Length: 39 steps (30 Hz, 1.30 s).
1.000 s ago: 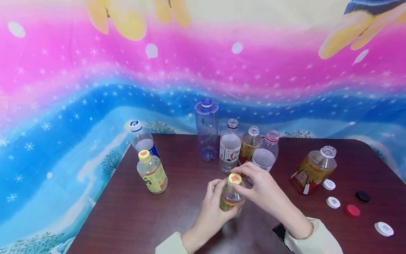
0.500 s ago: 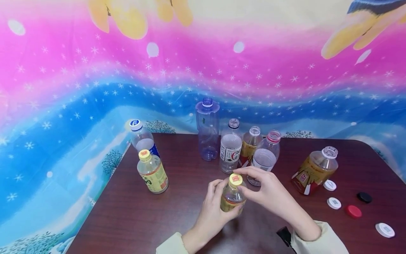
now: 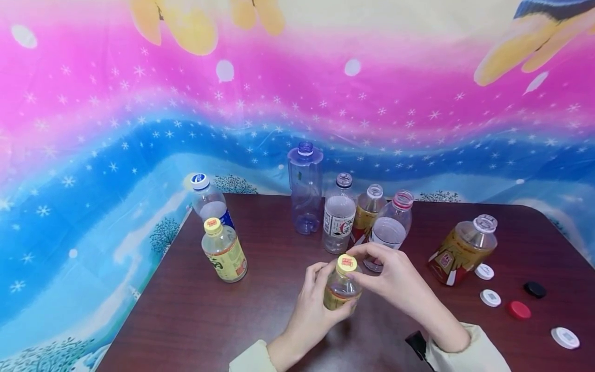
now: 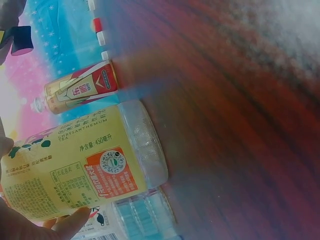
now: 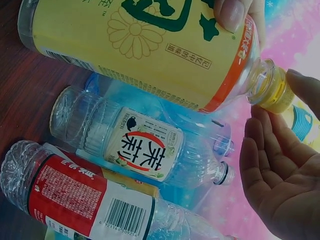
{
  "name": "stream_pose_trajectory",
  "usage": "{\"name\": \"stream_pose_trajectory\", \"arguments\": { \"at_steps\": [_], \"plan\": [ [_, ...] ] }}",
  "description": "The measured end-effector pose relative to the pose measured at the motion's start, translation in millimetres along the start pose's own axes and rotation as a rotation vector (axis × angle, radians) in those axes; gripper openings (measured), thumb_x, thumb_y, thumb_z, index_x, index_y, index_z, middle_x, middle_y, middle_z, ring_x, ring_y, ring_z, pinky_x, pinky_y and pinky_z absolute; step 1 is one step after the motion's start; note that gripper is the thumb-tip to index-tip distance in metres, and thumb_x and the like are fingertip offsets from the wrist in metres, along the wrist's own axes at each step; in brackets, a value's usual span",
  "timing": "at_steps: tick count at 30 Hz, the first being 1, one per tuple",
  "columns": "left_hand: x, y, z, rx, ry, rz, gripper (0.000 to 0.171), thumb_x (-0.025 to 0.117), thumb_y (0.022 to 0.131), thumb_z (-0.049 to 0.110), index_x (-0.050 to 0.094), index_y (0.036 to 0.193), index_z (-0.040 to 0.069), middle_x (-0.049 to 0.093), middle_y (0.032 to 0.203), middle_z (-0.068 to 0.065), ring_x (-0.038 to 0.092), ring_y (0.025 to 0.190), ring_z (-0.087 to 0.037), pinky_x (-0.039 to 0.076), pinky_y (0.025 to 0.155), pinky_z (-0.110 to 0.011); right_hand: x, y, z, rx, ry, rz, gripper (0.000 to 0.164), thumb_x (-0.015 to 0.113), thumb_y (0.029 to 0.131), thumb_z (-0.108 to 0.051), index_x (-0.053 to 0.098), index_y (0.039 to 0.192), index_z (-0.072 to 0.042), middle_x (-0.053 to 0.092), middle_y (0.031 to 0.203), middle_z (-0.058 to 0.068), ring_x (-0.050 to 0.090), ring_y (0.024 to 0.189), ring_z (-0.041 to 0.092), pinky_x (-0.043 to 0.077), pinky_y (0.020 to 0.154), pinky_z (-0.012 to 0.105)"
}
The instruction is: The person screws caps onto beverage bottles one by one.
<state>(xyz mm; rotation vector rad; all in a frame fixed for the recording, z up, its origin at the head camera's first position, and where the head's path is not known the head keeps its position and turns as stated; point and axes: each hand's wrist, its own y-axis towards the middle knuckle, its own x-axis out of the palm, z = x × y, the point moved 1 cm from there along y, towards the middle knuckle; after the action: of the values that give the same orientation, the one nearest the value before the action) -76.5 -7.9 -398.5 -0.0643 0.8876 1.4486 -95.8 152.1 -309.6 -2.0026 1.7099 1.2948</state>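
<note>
Near the table's front stands a clear bottle with a yellow label (image 3: 343, 285), upright or nearly so in the head view. My left hand (image 3: 308, 314) grips its body, the thumb and fingers on opposite sides. The yellow cap (image 3: 346, 264) sits at the mouth of the bottle. My right hand (image 3: 395, 274) pinches this cap at its edge with thumb and index finger. In the right wrist view the thumb presses the yellow cap (image 5: 278, 92) while the other fingers curve loosely below. The left wrist view shows the bottle's label (image 4: 85, 160) and its base close to the tabletop.
At left stand a yellow-capped bottle (image 3: 225, 257) and one with a blue-and-white cap (image 3: 201, 182). Uncapped behind my hands are a tall purple bottle (image 3: 305, 191) and several others. A gold-labelled bottle (image 3: 460, 253) stands right, near red (image 3: 519, 310), black (image 3: 534, 289) and white caps (image 3: 565, 338).
My right wrist has shifted slightly right and toward me, its fingers staying at the yellow cap. The left hand and the bottle have barely moved.
</note>
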Motion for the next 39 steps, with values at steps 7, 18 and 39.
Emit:
{"name": "stream_pose_trajectory", "arguments": {
  "at_steps": [7, 18, 39],
  "plan": [
    [-0.2, 0.6, 0.0, 0.007, 0.009, -0.002, 0.072, 0.081, 0.073, 0.027, 0.045, 0.136, 0.018, 0.047, 0.12, -0.008, 0.06, 0.103, -0.021, 0.054, 0.085, -0.037, 2.6, -1.7, 1.1, -0.033, 0.018, -0.037, 0.035, 0.078, 0.077, -0.017, 0.064, 0.109, -0.015, 0.066, 0.104, -0.005, 0.058, 0.09, 0.003, 0.052, 0.078, 0.024],
    [0.7, 1.1, -1.3, 0.017, 0.015, -0.001, 0.07, 0.08, 0.075, 0.03, 0.045, 0.135, 0.018, 0.047, 0.12, -0.008, 0.06, 0.102, -0.02, 0.054, 0.084, -0.036, -5.1, -0.9, 3.4, -0.064, 0.043, -0.109, 0.035, 0.071, 0.08, -0.006, 0.069, 0.114, -0.015, 0.07, 0.109, -0.002, 0.06, 0.098, 0.003, 0.053, 0.081, 0.023],
    [1.2, -0.1, -2.2, -0.005, 0.006, -0.011, 0.072, 0.08, 0.075, 0.028, 0.044, 0.137, 0.02, 0.046, 0.122, -0.007, 0.06, 0.103, -0.021, 0.054, 0.084, -0.037, -0.9, 3.4, 7.2, -0.059, 0.092, -0.156, 0.039, 0.075, 0.082, -0.021, 0.062, 0.118, -0.016, 0.065, 0.112, -0.003, 0.057, 0.098, -0.001, 0.051, 0.082, 0.022]
  ]
}}
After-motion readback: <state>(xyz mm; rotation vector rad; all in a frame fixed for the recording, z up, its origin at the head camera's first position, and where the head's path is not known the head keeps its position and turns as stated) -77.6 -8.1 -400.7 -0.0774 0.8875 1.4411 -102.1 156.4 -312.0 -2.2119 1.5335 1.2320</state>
